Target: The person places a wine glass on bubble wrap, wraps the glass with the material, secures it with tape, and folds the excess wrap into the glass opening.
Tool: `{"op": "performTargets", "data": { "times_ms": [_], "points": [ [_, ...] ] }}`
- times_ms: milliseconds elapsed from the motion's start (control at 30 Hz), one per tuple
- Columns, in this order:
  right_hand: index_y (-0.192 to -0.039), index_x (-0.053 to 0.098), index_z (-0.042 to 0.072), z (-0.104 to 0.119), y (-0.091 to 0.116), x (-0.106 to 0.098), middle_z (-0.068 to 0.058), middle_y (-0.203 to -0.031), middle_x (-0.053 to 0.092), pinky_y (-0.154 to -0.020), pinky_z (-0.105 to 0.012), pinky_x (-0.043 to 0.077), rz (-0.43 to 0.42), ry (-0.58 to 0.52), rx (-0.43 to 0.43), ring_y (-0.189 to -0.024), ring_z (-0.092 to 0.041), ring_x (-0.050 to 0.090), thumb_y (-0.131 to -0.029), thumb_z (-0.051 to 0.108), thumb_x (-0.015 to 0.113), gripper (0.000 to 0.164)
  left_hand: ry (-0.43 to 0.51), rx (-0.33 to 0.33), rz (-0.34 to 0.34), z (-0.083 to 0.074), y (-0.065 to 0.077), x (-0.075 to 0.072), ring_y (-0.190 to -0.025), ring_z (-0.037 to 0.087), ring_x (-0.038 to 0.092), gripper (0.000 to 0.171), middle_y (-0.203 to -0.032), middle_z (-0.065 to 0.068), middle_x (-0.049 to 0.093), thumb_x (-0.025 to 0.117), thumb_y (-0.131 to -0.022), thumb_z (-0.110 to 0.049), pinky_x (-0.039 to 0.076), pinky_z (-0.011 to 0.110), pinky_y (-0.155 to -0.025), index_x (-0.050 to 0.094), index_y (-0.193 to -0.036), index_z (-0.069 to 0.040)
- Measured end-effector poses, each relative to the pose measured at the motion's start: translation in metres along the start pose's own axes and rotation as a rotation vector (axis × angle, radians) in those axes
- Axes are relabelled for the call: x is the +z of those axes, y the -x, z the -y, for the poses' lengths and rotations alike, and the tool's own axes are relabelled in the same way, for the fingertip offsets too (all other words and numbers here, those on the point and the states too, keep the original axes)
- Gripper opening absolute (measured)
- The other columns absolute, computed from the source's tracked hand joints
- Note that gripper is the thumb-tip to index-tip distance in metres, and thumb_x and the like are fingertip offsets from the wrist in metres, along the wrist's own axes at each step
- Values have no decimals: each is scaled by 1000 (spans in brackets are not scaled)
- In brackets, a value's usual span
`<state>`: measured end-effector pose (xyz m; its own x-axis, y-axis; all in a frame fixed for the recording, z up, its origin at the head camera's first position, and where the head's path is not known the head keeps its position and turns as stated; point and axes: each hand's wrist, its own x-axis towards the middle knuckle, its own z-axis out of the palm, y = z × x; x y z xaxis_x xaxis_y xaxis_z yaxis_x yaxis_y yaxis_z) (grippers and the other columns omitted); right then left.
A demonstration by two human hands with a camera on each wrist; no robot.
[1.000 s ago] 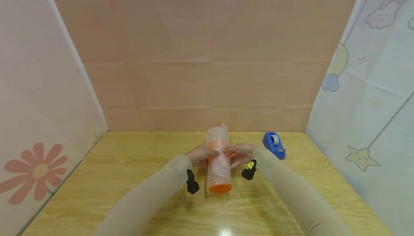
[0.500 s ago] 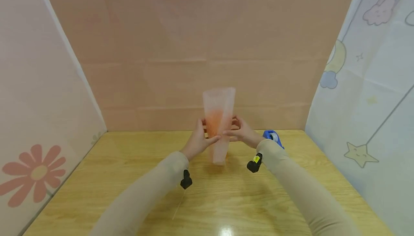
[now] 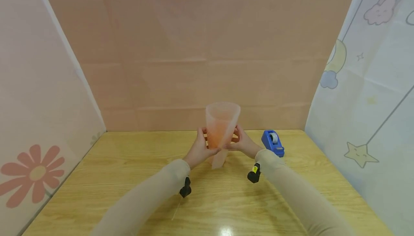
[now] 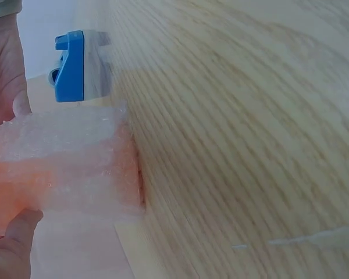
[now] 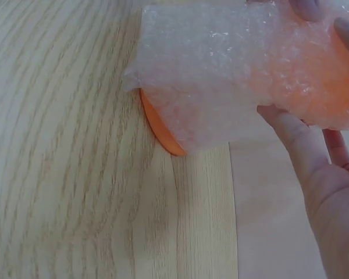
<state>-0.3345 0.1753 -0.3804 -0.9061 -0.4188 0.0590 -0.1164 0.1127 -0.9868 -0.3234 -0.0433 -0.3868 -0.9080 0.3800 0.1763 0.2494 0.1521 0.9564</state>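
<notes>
A roll of bubble wrap (image 3: 216, 130) surrounds an orange object and stands nearly upright, its wide top rim open. In the right wrist view an orange disc-like end (image 5: 158, 125) shows at its lower edge, right at the table. My left hand (image 3: 198, 150) holds the wrap from the left, thumb across the near side. From the right, my right hand (image 3: 244, 143) grips it, thumb close to the other thumb. The left wrist view shows the left thumb (image 4: 24, 229) against the bubble wrap. Most of the orange object is blurred behind the wrap.
On the wooden table (image 3: 136, 164), a blue tape dispenser (image 3: 272, 143) with a roll of clear tape stands at the back right, beyond my right hand. A thin clear strip (image 3: 176, 209) lies near the front. Cloth-covered walls (image 3: 155, 85) enclose the back and sides.
The wrapped roll has gone from lying lengthwise, orange end towards me, to standing upright. In the last half second its top has come lower and its open rim shows; both hands have kept hold.
</notes>
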Motion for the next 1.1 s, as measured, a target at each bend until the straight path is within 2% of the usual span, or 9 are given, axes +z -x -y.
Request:
{"op": "performTargets", "data": {
  "times_ms": [200, 367, 467, 567, 700, 800, 867, 1000, 1100],
  "points": [
    [-148, 13, 47, -2, -4, -2, -13, -152, 30, -87, -53, 53, 19, -36, 22, -131, -45, 42, -81, 3, 75, 101, -29, -6, -8, -1, -1, 0, -121, 29, 48, 81, -137, 9, 36, 77, -81, -6, 54, 40, -90, 19, -137, -13],
    [-149, 8, 44, 6, -3, -8, -12, -153, 27, -92, -52, 51, 72, 29, 83, -132, -44, 41, -83, 11, 76, 101, -63, -6, -10, -3, -1, -2, -116, 26, 49, 82, -134, 9, 38, 78, -81, -9, 55, 38, -87, 19, -139, -13],
    [-153, 3, 36, 20, 0, -18, -13, -154, 26, -100, -50, 47, 140, 111, 144, -137, -42, 36, -84, 16, 75, 101, -79, -6, -11, -3, -1, -2, -114, 25, 50, 83, -133, 9, 39, 78, -81, -11, 55, 36, -85, 19, -139, -12],
    [-155, 5, 19, 41, 1, -28, -21, -153, 26, -106, -53, 40, 147, 124, 153, -138, -43, 33, -89, 18, 70, 93, -84, -15, -16, -4, -1, -2, -114, 25, 50, 83, -133, 10, 39, 78, -82, -15, 54, 36, -85, 19, -140, -11],
    [-148, 19, 3, 70, -1, -32, -26, -148, 29, -106, -56, 38, 11, 149, 47, -136, -45, 34, -94, 22, 63, 72, -96, -35, -36, -3, -3, -2, -115, 26, 49, 82, -136, 10, 36, 78, -82, -20, 53, 38, -87, 20, -140, -11],
    [-136, 35, 1, 87, -2, -27, -21, -139, 36, -104, -54, 40, -119, 295, -42, -129, -40, 39, -95, 27, 62, 56, -103, -45, -49, -2, -4, -2, -116, 26, 49, 82, -138, 9, 35, 78, -82, -22, 53, 38, -89, 20, -139, -12],
    [-123, 46, 0, 93, -2, -21, -18, -127, 42, -99, -52, 43, -191, 440, -103, -118, -37, 46, -94, 28, 63, 44, -95, -45, -52, -2, -4, -2, -115, 27, 49, 82, -137, 8, 35, 78, -82, -21, 53, 39, -88, 20, -139, -12],
    [-105, 58, -1, 94, -2, -10, -14, -104, 52, -84, -43, 53, -241, 724, -286, -94, -28, 56, -92, 16, 66, 23, -85, -28, -54, -1, -3, -1, -114, 26, 50, 80, -136, 9, 36, 78, -82, -18, 53, 38, -87, 21, -138, -11],
    [-102, 61, 0, 89, 0, -5, -11, -94, 61, -75, -38, 56, -225, 846, -431, -85, -23, 61, -89, 5, 68, 16, -86, -10, -52, -1, -3, 0, -114, 25, 50, 80, -135, 9, 37, 78, -82, -14, 53, 38, -88, 21, -138, -11]
  ]
}}
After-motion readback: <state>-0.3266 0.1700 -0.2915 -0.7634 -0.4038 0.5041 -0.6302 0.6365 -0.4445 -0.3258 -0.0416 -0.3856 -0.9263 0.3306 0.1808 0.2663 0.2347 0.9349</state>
